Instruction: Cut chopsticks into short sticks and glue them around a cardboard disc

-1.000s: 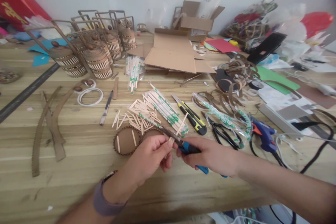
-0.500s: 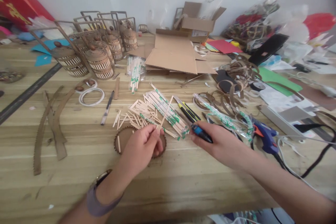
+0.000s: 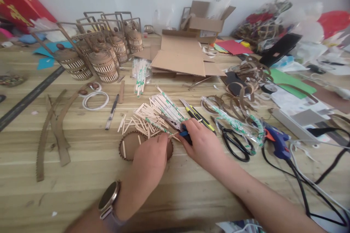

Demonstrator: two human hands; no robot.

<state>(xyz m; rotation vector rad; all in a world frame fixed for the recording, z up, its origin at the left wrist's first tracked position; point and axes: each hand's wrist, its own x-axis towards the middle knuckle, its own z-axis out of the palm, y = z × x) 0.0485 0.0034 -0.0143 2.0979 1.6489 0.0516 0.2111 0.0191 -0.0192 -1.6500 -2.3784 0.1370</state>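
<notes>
Near the middle of the table (image 3: 191,193), the left hand (image 3: 151,153) pinches a thin wooden stick (image 3: 172,135) over the cardboard disc (image 3: 129,145). The right hand (image 3: 201,143) is clenched round a blue-handled cutter (image 3: 183,132) at the stick's right end. Best to keep the blade square and the fingertips well back.

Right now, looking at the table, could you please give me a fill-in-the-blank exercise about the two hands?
1. The right hand grips a knife with a ____ handle.
2. On the wrist of the left hand sits a ____.
3. Just right of the right hand lie black ____.
Missing words: blue; watch; scissors.
</notes>
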